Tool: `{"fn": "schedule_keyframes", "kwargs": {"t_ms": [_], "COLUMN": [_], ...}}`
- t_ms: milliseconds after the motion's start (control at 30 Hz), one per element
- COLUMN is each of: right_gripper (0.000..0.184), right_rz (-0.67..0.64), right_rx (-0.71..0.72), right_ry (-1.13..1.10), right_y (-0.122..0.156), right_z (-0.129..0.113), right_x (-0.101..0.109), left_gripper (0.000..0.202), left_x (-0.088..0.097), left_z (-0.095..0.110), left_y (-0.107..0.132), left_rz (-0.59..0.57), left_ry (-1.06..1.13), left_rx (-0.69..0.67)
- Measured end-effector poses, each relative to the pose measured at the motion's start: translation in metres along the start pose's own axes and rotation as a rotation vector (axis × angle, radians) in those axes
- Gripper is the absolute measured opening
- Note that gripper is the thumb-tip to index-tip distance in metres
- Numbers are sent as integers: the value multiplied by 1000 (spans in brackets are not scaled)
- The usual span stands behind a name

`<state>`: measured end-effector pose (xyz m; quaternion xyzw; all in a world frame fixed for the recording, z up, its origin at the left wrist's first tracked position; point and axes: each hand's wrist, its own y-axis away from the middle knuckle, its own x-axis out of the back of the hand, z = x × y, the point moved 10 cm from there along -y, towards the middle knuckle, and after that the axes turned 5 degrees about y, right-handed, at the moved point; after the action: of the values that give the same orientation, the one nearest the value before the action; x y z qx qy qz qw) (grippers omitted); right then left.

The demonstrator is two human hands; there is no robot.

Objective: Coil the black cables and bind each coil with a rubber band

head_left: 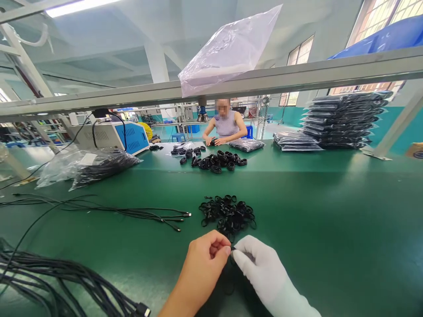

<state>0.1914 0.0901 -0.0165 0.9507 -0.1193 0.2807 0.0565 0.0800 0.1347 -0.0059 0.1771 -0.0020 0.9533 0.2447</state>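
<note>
My bare left hand (205, 264) and my white-gloved right hand (261, 268) meet low over the green table (330, 211). Both pinch a small black band (232, 252) between their fingertips, fingers closed. Just beyond them lies a heap of small black bands (228, 213). Black cables with connectors (155, 215) stretch out to the left of the heap. A thick bundle of black cables (66, 281) lies at the lower left.
Across the table a person (225, 125) handles coiled black cables (214, 160). A clear bag of cables (99, 165) and a blue-and-white machine (125, 136) stand left. Stacked bagged cables (346, 119) sit at the right. A plastic bag (228, 53) hangs over the overhead rail.
</note>
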Motion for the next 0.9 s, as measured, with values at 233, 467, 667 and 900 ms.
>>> {"fn": "schedule_keyframes", "kwargs": {"t_ms": [233, 467, 667, 900], "right_gripper": [26, 28, 18, 20], "right_rz": [194, 125, 452, 402], "right_rx": [458, 399, 648, 831], "right_ry": [380, 145, 313, 532], "right_y": [17, 14, 29, 46], "right_z": [-35, -31, -54, -76], "right_x": [5, 7, 33, 19], "left_gripper": [15, 18, 30, 26], "left_x": [2, -14, -30, -33], "left_z": [4, -22, -20, -21], "left_y": [1, -3, 5, 4], "left_rz": [25, -107, -207, -206], "left_ry": [-131, 444, 750, 643], "left_rx": [-68, 243, 331, 307]}}
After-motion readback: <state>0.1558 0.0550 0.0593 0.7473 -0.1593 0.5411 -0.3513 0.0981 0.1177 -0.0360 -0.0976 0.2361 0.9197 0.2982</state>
